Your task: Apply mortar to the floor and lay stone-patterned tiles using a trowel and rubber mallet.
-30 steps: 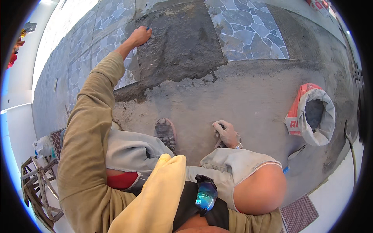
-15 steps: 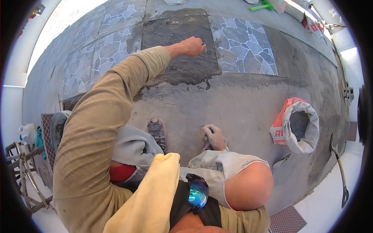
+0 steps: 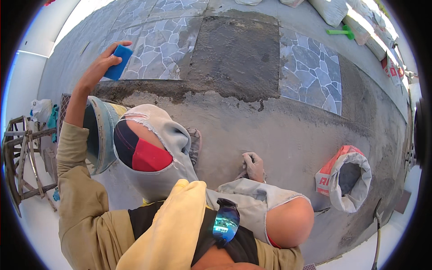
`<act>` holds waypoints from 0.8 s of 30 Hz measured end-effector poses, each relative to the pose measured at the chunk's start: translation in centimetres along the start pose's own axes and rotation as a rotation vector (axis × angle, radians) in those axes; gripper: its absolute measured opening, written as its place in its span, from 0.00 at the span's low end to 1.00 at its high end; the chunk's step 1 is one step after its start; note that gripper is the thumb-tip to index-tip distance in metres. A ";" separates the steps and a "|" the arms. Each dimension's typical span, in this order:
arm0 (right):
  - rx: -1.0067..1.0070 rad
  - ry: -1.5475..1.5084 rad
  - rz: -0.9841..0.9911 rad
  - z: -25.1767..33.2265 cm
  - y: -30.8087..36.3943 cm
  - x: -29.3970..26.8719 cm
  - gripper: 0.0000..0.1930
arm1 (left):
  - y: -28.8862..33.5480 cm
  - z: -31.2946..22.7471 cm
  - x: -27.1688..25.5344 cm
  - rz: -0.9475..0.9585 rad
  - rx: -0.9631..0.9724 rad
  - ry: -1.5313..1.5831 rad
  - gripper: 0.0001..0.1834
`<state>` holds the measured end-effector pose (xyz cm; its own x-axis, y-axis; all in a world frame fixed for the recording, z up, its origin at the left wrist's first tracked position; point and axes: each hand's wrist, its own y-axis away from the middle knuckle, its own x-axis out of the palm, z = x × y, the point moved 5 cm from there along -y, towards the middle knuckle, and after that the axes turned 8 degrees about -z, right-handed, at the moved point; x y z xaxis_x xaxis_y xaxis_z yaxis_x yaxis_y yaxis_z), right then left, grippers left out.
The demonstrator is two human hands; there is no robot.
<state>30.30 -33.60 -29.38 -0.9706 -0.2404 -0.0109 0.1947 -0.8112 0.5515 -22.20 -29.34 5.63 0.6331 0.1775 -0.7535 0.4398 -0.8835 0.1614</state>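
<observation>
Sunglasses (image 3: 226,222), mirrored lens, at wearer's chest, nr. lower edge; pale yellow cloth (image 3: 173,220) hangs just to L. Torn grey trousers (image 3: 245,193) next: R knee bare, red & dark fabric at L knee. R hand (image 3: 254,166) dusty, just beyond R thigh, fingers curled in; can't tell if anything's inside. Dusty dk. shoe (image 3: 195,146) partly hidden by L knee. Blue-green bucket (image 3: 106,128) just beside L knee, on its L side. Open sack (image 3: 346,180), red/white w/ rolled grey rim, stands on grey floor (image 3: 283,139) well to R; grey contents visible. L arm extended fwd. on L side; L hand (image 3: 103,62) gripping blue sponge-like block (image 3: 119,62), thumb across face; block appears over L-side paving, ht. above it unclear. Farther: dk. rough patch (image 3: 236,56), wet-looking, between stone-pattern tiles (image 3: 159,47) to L and single stone-pattern tile (image 3: 310,69) to R. Far R: green tool (image 3: 342,32), approx. hammer-shaped, lying nr. pale bags (image 3: 330,11) along edge.
</observation>
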 end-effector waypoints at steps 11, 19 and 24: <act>0.201 0.079 0.090 -2.0 -1.5 -1.7 0.09 | 17.7 18.0 -4.5 -0.119 -0.438 -0.260 0.37; 0.279 0.128 0.153 -2.6 -1.8 -1.5 0.10 | 28.6 22.5 -15.8 -0.902 -0.644 -0.211 0.31; 0.315 0.188 0.127 -2.0 -2.5 -1.1 0.09 | 32.2 26.5 -12.9 -1.070 -0.822 1.134 0.29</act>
<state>31.20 -32.35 -32.47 -0.8929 -0.4459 -0.0624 0.2306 -0.5718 0.7874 -33.10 -71.52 3.68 -0.1886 0.9819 -0.0175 0.8720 0.1757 0.4569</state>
